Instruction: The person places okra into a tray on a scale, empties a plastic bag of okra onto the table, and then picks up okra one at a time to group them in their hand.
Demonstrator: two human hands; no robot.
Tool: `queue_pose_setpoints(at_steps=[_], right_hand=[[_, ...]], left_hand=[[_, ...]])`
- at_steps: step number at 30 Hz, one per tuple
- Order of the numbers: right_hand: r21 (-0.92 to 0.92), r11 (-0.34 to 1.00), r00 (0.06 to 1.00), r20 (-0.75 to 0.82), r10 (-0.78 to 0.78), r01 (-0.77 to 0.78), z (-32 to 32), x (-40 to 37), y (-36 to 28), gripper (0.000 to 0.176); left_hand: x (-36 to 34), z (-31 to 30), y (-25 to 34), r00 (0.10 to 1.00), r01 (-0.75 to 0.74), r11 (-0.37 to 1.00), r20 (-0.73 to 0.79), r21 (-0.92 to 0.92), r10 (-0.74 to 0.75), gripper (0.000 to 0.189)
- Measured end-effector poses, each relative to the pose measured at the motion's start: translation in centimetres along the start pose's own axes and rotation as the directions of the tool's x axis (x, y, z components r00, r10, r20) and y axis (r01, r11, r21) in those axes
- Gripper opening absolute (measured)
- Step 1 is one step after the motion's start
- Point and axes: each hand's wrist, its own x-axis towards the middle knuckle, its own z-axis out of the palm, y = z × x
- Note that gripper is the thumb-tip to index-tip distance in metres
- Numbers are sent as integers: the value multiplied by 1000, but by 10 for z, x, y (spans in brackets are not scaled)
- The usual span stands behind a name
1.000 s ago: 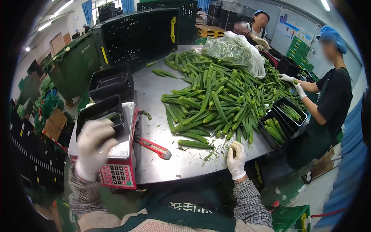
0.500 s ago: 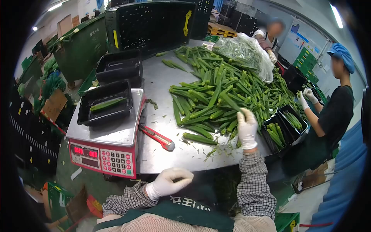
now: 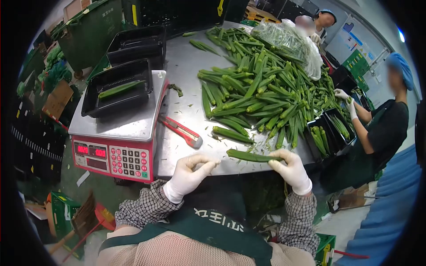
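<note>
My right hand (image 3: pixel 293 170) pinches one end of an okra pod (image 3: pixel 250 156) over the surface's (image 3: pixel 177 57) near edge; if that fingertip grip slackened, the pod could drop to the floor. My left hand (image 3: pixel 188 175) is empty, fingers curled, near the red box cutter (image 3: pixel 184 133), whose blade end I could brush reaching carelessly.

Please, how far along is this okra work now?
Apparently done: two side trays hold several pods. In progress: the scale tray has one pod; the right hand holds another pod, near the left hand. Probably left: filling that tray, from the large okra pile.
</note>
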Motion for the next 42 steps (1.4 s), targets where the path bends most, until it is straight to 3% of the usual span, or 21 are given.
queue_pose_setpoints(at_steps=[1, 2, 4, 7, 10, 13, 14, 16, 18, 23, 26, 28, 29, 30, 32, 33, 36, 37, 40, 42], right_hand=[[-62, 995, 997, 33, -76, 78, -1, 5, 0, 19], [-18, 1000, 998, 66, -18, 20, -3, 6, -4, 19], [63, 993, 984, 153, 94, -104, -4, 8, -16, 19], [144, 986, 963, 268, 43, -83, -1, 20, -14, 19], [200, 965, 925, 368, 89, -172, 3, 25, -13, 25], [110, 988, 993, 32, -117, 112, 15, 24, -14, 39], [-57, 970, 970, -44, -239, 237, 20, 24, -14, 44], [-394, 822, 861, -128, -492, 411, 31, 21, -14, 54], [-572, 710, 824, -100, -558, 411, 50, 18, -19, 63], [-553, 743, 742, -300, -599, 376, 60, 16, -17, 50], [-367, 872, 725, -495, -479, 325, 41, -7, -9, 38], [-364, 884, 747, -490, -449, 292, 32, -18, 7, 31], [-288, 933, 812, -478, -334, 214, 28, -25, 12, 24], [-313, 937, 872, -402, -279, 156, 23, -29, 14, 16], [-634, 771, 962, -167, -217, 64, 17, -34, 26, 11], [-661, 749, 963, -175, -207, 41, 20, -31, 33, 10], [-481, 863, 869, -350, -349, 152, 34, -11, 37, 10], [-459, 869, 854, -363, -373, 184, 38, 1, 37, 12], [-643, 747, 842, -299, -449, 170, 53, 40, 36, 13], [-729, 661, 839, -240, -489, 177, 59, 60, 47, 14]], left_hand=[[3, 2, 0, 1000, -19, 999, 6, -29, 19, 15], [9, 3, 1, 999, -45, 997, 8, -60, 46, 15], [15, 7, 11, 990, -105, 991, 97, 80, 98, 24], [26, 17, 15, 921, -341, 888, 302, 309, 248, 36], [31, 26, 7, 896, -226, 899, 441, 375, 41, 35], [30, 31, 2, 948, -67, 943, 315, 325, -41, 32], [29, 32, 1, 960, 7, 953, 264, 303, -91, 31], [29, 33, 0, 980, 23, 939, 179, 343, -90, 30], [30, 38, 0, 989, 25, 924, 124, 383, -77, 30], [31, 44, 1, 998, -6, 920, 60, 392, -19, 28], [31, 40, -1, 1000, 0, 911, 24, 412, -11, 27], [34, 37, -14, 1000, 9, 971, 1, 239, -10, 26], [37, 35, -19, 1000, 9, 989, -10, 148, -8, 25], [38, 32, -21, 997, 62, 985, -35, -159, -68, 31], [44, 24, -19, 983, 48, 933, -148, -357, -107, 27], [47, 22, -25, 980, 38, 909, -164, -416, -116, 23], [51, 22, -41, 990, 80, 789, -46, -609, -136, 21], [51, 25, -43, 987, 73, 743, -56, -665, -148, 12], [52, 22, -53, 997, 15, 640, -41, -768, -72, 9], [52, 19, -54, 995, 55, 581, -6, -812, -103, 13]])
